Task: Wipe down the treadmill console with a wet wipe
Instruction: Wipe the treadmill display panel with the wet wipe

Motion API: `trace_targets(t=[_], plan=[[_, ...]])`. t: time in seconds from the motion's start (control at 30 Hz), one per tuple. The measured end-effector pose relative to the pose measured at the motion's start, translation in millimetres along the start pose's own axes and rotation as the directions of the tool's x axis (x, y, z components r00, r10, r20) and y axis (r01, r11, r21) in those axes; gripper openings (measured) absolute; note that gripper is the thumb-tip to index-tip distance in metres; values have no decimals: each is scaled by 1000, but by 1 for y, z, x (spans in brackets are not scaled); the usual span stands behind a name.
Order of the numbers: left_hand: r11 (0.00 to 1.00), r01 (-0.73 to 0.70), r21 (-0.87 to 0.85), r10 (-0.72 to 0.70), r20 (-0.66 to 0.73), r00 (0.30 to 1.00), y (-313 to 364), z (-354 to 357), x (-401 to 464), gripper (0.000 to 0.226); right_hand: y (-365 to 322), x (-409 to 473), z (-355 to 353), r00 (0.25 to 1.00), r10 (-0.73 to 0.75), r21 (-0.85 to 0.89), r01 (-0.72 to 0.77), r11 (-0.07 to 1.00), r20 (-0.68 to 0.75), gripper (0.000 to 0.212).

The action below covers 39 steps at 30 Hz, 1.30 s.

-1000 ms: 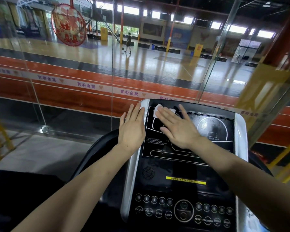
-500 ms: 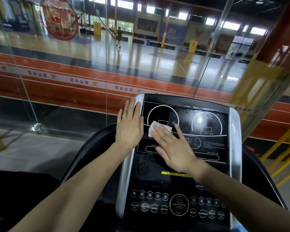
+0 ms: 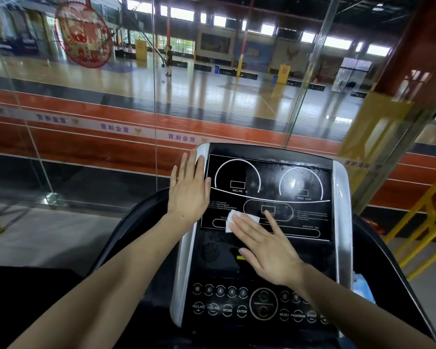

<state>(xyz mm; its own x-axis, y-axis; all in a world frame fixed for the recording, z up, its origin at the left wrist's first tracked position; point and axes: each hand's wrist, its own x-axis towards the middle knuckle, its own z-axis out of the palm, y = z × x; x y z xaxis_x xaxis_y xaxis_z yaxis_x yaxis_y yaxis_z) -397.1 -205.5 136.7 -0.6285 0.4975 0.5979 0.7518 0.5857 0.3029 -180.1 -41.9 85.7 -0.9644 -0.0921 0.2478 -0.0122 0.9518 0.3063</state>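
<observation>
Here the right hand [image 3: 267, 250] lies flat, fingers straight and a little spread, pressing a small folded wet wipe [image 3: 239, 221] against the lower left part of the display panel [image 3: 269, 182] of the treadmill console [image 3: 262, 248]; the wipe sits under the fingertips, just below the INCLINE dial markings and beside the small central readout, with its white edge showing past the fingers; the left hand [image 3: 189, 190] is also released and flat, palm resting on the silver side rail [image 3: 186, 260] at the console's upper left edge, holding nothing and seemingly steadying the person; the right half of the panel, around the SPEED dial, looks hazy and smeared, while the left dial area looks darker and cleaner, so I judge the wiping to be partway through the display; the button bank [image 3: 227, 301] lower down appears not yet treated, though that cannot be told for sure; to do this step well, keep even pressure through flat fingers so the wipe stays under them and does not bunch or slip out; work in overlapping passes across the panel toward the hazy right side, then down over the speaker grille [image 3: 211, 251] and buttons with a lighter touch, so no key gets pressed hard; refold the wipe to a fresh face if it starts leaving streaks
</observation>
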Motion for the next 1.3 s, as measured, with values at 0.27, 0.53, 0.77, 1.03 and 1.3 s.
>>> trace_targets(t=[0.27,0.53,0.77,1.03,1.3], plan=[[993,-28,118,30,-16,999,6,2,2,60,28,22,-13,999,25,-7,-25,1000,-31,64],[985,-71,158,79,-48,996,11,4,15,57,74,80,-37,987,104,-24,-108,994,-125,65],[980,-120,161,135,-91,987,10,6,11,55,85,90,-38,979,129,20,-127,992,-155,64],[985,-117,127,131,-102,986,12,6,8,54,65,65,-21,960,236,118,-220,968,-148,63],[983,-132,127,145,-101,984,10,8,9,52,30,9,4,988,125,57,-120,991,-96,62]])
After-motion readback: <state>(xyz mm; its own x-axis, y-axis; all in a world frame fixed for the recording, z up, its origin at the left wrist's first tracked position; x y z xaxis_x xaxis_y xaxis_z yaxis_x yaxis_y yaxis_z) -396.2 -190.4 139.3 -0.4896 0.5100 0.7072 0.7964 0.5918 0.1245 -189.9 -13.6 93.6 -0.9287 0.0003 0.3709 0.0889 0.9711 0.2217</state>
